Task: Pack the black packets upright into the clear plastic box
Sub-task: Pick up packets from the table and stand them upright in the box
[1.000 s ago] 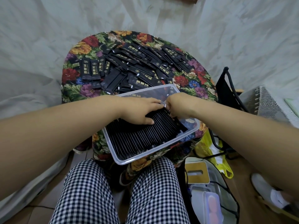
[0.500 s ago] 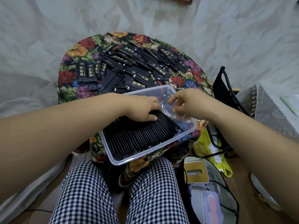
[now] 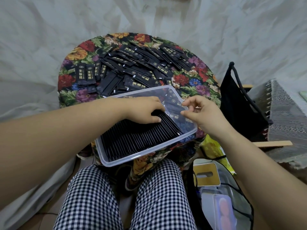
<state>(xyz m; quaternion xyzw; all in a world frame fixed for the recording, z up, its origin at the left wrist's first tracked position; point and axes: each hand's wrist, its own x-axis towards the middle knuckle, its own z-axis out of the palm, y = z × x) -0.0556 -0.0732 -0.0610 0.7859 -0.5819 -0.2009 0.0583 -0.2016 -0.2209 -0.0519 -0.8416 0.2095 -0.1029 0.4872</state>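
A clear plastic box (image 3: 116, 161) sits tilted on the near edge of a floral stool (image 3: 199, 80). A row of black packets (image 3: 137, 138) stands upright in it, filling most of its length. My left hand (image 3: 146, 110) lies on the far end of that row, fingers pressing the packets' top edges. My right hand (image 3: 202, 112) hovers over the box's right end, fingers loosely curled, holding nothing. Several loose black packets (image 3: 132, 68) lie flat in a pile on the stool behind the box.
A black bag (image 3: 239, 103) stands right of the stool, with a patterned cloth (image 3: 285, 117) beyond it. A clear bag with a yellow box (image 3: 206, 175) lies on the floor at the right. My checked trousers (image 3: 123, 200) are below the box.
My right hand has lifted off the packet row and drawn back to the right, over the box's end. My left hand stays on the row.
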